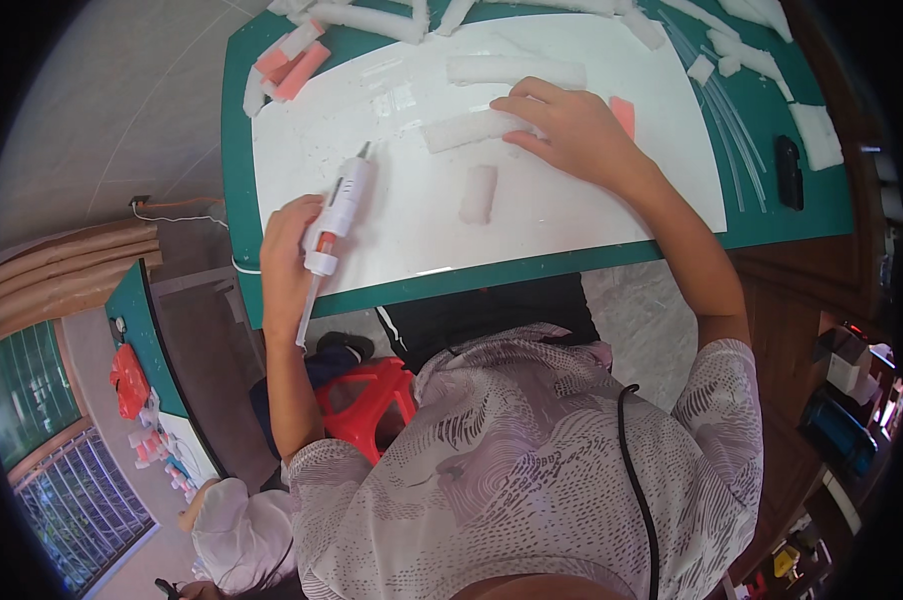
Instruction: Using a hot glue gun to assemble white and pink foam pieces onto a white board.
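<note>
On the worktop, our right hand apparently pinches the middle white roll, whose long axis runs leftward toward the left edge; our left hand grips the glue gun.

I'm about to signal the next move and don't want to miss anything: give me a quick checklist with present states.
1. Left grip on the glue gun: ok, wrapped around it.
2. Right grip on the foam strip: ok, at the strip's right end.
3. Nozzle apart from that strip: ok, a gap shows between them.
4. Nozzle hot: cannot tell.
5. White board free of loose pieces: not ok, a short foam piece and a second foam strip lie on it.
</note>
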Tool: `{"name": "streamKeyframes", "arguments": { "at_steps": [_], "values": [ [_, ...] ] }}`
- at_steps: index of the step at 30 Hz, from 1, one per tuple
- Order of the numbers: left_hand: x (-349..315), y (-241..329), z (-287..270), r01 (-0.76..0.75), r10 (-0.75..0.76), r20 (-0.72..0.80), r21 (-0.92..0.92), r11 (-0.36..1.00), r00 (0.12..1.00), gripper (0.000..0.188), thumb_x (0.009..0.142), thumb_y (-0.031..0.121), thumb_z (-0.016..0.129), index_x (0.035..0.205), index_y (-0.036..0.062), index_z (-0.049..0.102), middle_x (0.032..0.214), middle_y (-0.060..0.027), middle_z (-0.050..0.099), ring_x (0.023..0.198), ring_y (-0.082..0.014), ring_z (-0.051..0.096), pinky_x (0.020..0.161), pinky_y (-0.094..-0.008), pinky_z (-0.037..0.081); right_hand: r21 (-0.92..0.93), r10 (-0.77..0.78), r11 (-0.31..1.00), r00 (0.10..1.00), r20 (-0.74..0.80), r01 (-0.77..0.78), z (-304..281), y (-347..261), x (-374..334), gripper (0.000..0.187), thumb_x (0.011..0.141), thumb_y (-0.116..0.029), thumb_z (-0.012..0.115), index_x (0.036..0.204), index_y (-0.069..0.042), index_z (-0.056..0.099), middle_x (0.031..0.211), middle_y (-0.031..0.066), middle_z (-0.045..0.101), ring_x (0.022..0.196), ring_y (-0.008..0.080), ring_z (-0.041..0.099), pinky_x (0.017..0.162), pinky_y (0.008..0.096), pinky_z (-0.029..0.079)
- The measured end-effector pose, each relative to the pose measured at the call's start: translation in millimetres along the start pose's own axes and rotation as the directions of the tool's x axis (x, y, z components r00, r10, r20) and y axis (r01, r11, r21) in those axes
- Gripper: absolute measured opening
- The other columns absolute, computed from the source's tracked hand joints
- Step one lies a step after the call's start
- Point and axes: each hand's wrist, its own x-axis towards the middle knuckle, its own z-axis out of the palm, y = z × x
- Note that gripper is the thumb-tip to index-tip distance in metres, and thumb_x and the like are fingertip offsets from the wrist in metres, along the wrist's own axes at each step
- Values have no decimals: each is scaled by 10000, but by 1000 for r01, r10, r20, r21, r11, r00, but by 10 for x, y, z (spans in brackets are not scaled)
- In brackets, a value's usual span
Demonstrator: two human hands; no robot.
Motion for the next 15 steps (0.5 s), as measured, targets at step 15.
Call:
{"name": "streamKeyframes", "arguments": {
  "at_steps": [15],
  "values": [
    [-4,28,-410,76,-92,234,75,994,968,397,800,-39,634,1184,36,570,1323,-112,517,1126,-256,563,915,-350,470,13,-2,1000,1000,3,2,-3,-17,16,289,863,-240,704,1109,-91,673,1052,51,643,811,231,664,697,324,533]
  ]
}}
